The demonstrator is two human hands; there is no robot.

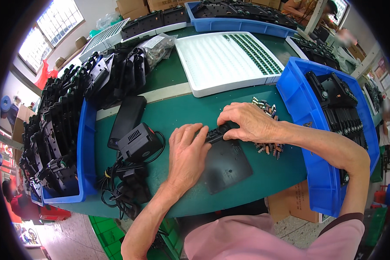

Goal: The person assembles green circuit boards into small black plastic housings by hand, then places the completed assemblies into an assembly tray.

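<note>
The right hand (250, 125) sits at one o'clock of the flat black panel (229, 169); its wrist is nearly straight, its knuckles arch uppermost and its fingers curl toward nine o'clock, thumb and forefinger drawn narrow and pinching the right end of the thicker ridge (216, 133) along the panel's top edge; its forearm comes in from three o'clock with the elbow bent well out; the left hand (187, 149) lies at ten o'clock, back upward, fingers side by side and pointing toward one o'clock, forefinger and thumb tips at the ridge's left end, though whether they grip it or only steady it I cannot tell; its forearm slants up from eight o'clock; the panel lies on the green bench (173, 106), its broad face toward six o'clock of the ridge; at two o'clock a heap of small metal pieces (271, 149) shows partly behind the right forearm; at ten o'clock stand a black adapter box (141, 143) and a black block (129, 115), with coiled cords (117, 190) nearer eight; farther out, a blue bin (87, 160) of black parts stands at nine, a white tray (212, 65) at twelve and another blue bin (318, 173) between two and three.
</note>
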